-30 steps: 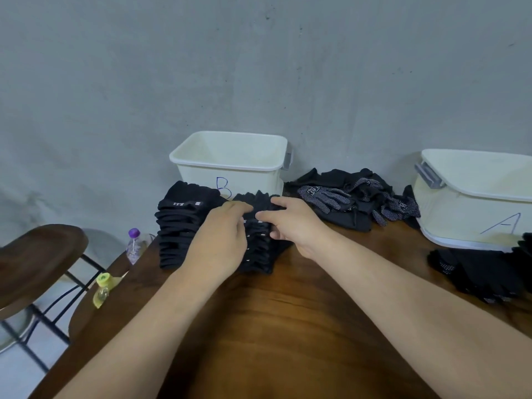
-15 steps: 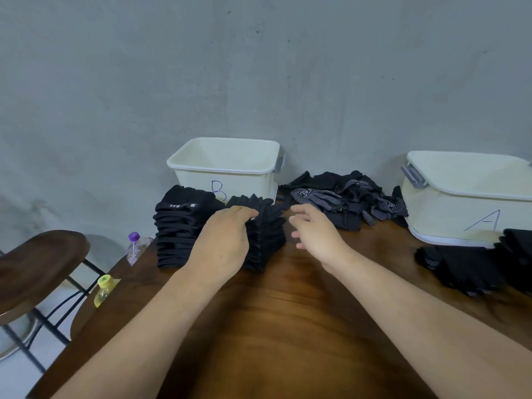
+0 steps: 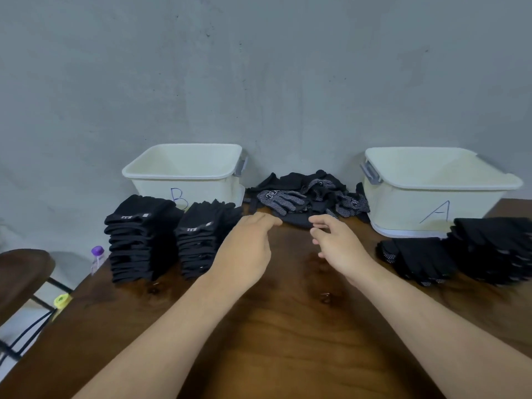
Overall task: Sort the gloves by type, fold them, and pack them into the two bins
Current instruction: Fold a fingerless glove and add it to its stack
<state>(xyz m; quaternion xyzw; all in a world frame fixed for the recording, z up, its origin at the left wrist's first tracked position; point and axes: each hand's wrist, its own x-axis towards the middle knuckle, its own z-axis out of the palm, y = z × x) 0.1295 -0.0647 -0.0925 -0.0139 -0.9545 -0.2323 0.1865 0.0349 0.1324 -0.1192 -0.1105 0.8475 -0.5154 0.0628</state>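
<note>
Two white bins stand against the wall: bin B (image 3: 184,184) at left and bin A (image 3: 431,203) at right. Between them lies a loose pile of black gloves (image 3: 305,197), some with white dots. In front of bin B stand two stacks of folded plain black gloves (image 3: 135,240) (image 3: 201,243). In front of bin A lie folded dotted gloves (image 3: 417,257) and a taller blurred stack (image 3: 495,249). My left hand (image 3: 247,251) and my right hand (image 3: 339,246) hover over the table just short of the loose pile, fingers relaxed, holding nothing.
The wooden table (image 3: 273,341) reaches toward me between my forearms. A dark stool (image 3: 20,275) stands off the table's left edge. Beside that edge are a bottle with a purple cap (image 3: 97,259) and one with a yellow cap (image 3: 62,302).
Both hands have left the right-hand folded stack by bin B and moved right toward the loose pile. The view has shifted right, showing more of bin A.
</note>
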